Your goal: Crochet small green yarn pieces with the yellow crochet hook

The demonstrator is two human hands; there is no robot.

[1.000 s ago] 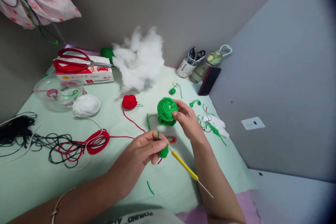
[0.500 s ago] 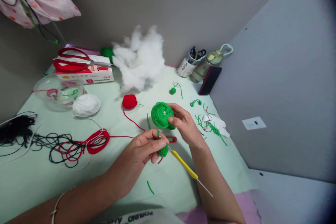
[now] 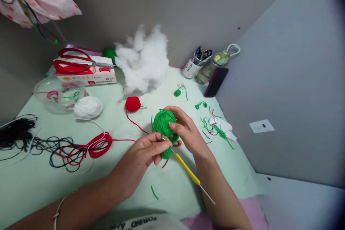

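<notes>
Head view, the only one I have: I see the left forearm coming in from the lower left, its hand (image 3: 147, 152) turned palm inward with thumb and forefinger brought together at the tips; the right forearm rises from the lower right, its hand (image 3: 190, 134) bent inward, fingers arched, thumb nearest the left fingertips. The green yarn ball (image 3: 163, 122) is round, loosely wound, with strands crossing its surface. The green crocheted piece (image 3: 166, 153) is small and close-stitched, hanging just below the left pinch. The hook (image 3: 187, 169) has a yellow handle and a thin metal shaft at both ends; it slants from the left fingertips down and right, its far tip over the right forearm. Grip, left: narrow, thumb and forefinger pinching the piece and the hook's shaft together; I cannot tell exactly how the shaft passes through the stitches. Grip, right: rounded to the ball's width, fingers behind and thumb on its near side, holding it just beyond the left pinch. An orange pin (image 3: 177, 143), partly hidden, shows between the two hands. Beyond the left grip, to its left, I note a red ball (image 3: 133, 104).
</notes>
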